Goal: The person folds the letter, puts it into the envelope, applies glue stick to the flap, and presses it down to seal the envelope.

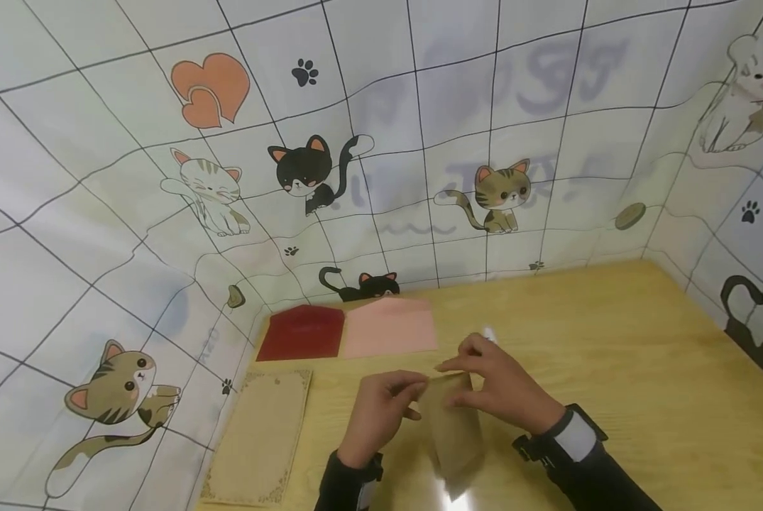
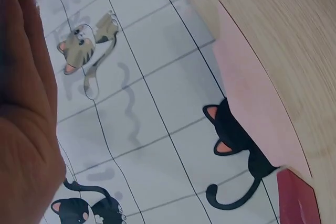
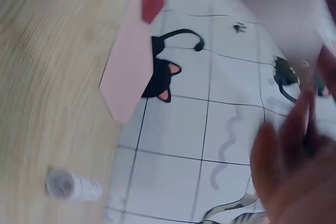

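Note:
A brown paper envelope [image 1: 454, 433] is held up above the table, tilted, its narrow lower end toward me. My left hand [image 1: 384, 411] pinches its upper left corner between thumb and fingers. On the upper right, my right hand [image 1: 502, 383] pinches the edge, thumb on the near face and fingers behind. In the right wrist view the envelope [image 3: 283, 14] is pale and blurred, with my right hand [image 3: 294, 166] below it. Only the side of my left hand [image 2: 26, 108] shows in the left wrist view; its fingertips are mostly cut off.
A dark red envelope [image 1: 301, 333] and a pink envelope [image 1: 390, 326] lie side by side at the back left. Bordered letter paper [image 1: 256, 440] is at the table's left edge. A white glue-stick-like tube [image 3: 73, 184] stands behind my right hand. Cat-print cloth [image 1: 394, 156] walls the table.

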A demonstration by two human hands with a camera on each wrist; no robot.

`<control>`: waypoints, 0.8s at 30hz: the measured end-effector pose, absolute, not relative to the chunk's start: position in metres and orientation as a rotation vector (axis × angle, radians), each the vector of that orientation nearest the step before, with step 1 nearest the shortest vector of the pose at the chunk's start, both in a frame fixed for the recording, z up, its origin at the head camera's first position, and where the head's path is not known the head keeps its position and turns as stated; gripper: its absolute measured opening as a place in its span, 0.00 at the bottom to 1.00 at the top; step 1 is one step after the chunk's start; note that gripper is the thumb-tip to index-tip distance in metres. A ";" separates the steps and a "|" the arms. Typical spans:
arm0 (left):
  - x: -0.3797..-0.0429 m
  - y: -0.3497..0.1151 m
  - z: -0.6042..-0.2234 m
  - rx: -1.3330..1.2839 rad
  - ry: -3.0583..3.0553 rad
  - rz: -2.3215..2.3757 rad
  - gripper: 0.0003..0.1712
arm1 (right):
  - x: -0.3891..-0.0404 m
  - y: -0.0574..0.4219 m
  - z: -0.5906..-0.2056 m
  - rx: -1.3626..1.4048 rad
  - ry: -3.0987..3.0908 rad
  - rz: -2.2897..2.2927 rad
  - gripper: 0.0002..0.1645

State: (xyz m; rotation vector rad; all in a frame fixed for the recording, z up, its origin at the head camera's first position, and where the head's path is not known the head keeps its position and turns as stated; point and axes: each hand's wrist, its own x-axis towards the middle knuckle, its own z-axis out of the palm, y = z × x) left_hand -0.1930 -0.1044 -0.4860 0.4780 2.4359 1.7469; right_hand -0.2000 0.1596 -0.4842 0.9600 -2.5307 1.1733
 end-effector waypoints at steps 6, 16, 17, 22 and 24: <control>-0.185 -0.095 -0.488 0.566 2.332 1.729 0.15 | -0.200 0.150 -0.483 0.862 -2.623 1.041 0.05; -0.185 -0.085 -0.490 0.559 2.662 1.638 0.07 | -0.202 0.157 -0.481 0.870 -2.703 1.136 0.09; -0.184 -0.086 -0.489 0.548 2.676 1.642 0.07 | -0.203 0.161 -0.481 0.859 -2.703 1.187 0.10; -0.184 -0.093 -0.491 0.498 2.674 1.709 0.06 | -0.204 0.173 -0.484 0.812 -2.663 1.380 0.11; -0.185 -0.094 -0.493 0.474 2.637 1.754 0.05 | -0.204 0.172 -0.486 0.788 -2.631 1.414 0.12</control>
